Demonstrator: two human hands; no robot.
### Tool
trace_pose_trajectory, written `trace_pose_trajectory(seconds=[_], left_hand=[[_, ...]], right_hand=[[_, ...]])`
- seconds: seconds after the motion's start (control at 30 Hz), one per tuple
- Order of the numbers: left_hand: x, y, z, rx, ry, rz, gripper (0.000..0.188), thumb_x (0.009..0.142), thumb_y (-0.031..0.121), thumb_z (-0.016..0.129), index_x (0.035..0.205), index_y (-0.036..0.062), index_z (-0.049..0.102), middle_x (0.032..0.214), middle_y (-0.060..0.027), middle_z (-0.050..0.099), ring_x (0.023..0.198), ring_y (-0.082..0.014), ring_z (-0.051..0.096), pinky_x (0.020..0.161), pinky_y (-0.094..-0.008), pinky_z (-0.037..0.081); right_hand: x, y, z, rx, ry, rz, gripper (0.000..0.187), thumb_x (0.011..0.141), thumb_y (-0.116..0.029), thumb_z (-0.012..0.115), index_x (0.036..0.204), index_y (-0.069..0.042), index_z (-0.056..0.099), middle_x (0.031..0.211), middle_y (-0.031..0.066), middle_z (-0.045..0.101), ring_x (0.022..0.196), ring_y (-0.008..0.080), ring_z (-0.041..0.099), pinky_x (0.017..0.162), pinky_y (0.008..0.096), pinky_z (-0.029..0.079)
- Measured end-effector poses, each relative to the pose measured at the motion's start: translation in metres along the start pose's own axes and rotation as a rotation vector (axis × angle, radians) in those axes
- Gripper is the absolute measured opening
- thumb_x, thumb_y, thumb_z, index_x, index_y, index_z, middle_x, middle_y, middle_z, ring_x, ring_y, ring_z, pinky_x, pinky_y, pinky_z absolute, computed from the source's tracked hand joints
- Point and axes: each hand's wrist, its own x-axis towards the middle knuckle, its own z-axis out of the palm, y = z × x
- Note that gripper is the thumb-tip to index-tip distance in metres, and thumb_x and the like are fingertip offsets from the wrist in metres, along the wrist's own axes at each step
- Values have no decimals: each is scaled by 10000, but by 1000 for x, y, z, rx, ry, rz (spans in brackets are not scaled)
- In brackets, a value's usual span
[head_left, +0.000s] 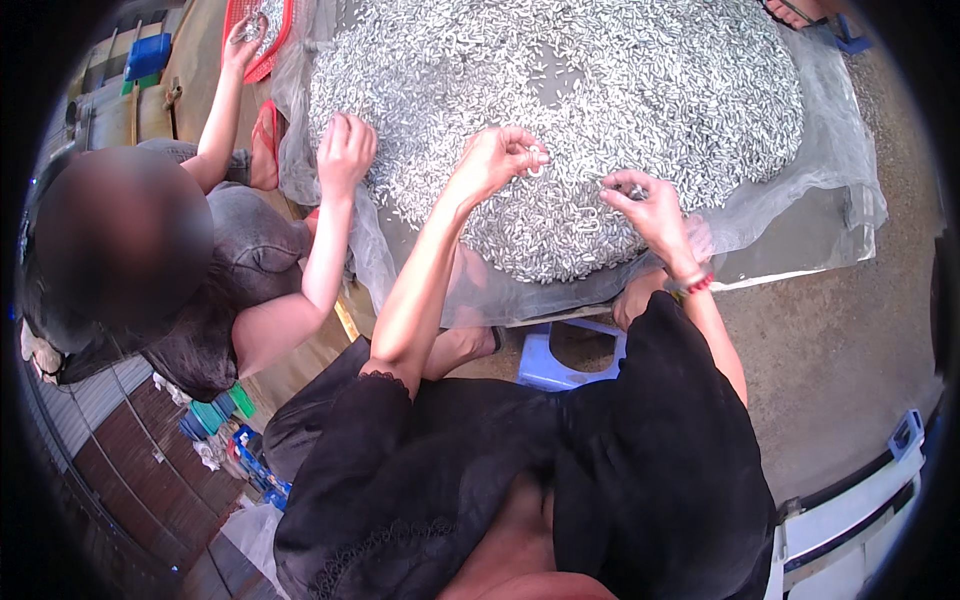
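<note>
A broad heap of small silvery fish [690, 100], seemingly dried, covers the low table in front of me. Over the near middle of the heap, my left hand [497, 160] is closed in a pinch. A small curled whitish fish [536, 170] shows at its thumb and fingertips. To the right, my right hand [650, 212] wears a red bead bracelet [692, 284] at the wrist. Its thumb and fingers come together just above the fish, and something tiny and dark shows between the tips, too small to name. Both hands are apart from each other.
Thin mesh sheeting [845, 150] lies under the heap and hangs past the table edge. At the left a co-worker's hand [346, 150] hovers by the heap; their other reaches a red basket [268, 45] of fish. A blue plastic stool [540, 360] stands below the near edge.
</note>
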Motion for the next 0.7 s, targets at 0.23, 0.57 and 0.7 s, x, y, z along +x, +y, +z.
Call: trace_pose_trajectory(seconds=[0.23,0.57,0.7], left_hand=[[9,-2,0,-190,-42,-61,198,761,249,734,855,78,699,718,22,616,614,-60,534,559,-208,415],[-5,2,-8,-878,-416,29,181,918,199,534,978,30,563,854,-31,551,775,-129,545,595,-261,475],[-3,-6,-3,-405,-396,9,205,886,201,575,972,16,569,824,-56,551,752,-133,548,574,-266,454]], right_hand=[[19,15,18,-521,56,-244,113,787,-143,623,846,-49,642,831,153,626,812,338,601,708,420,477],[12,14,22,-674,71,-303,145,776,-126,625,893,-56,578,855,129,581,788,337,604,673,421,494],[13,16,22,-463,117,-264,128,758,-91,634,879,-53,615,771,115,599,724,293,619,635,390,486]])
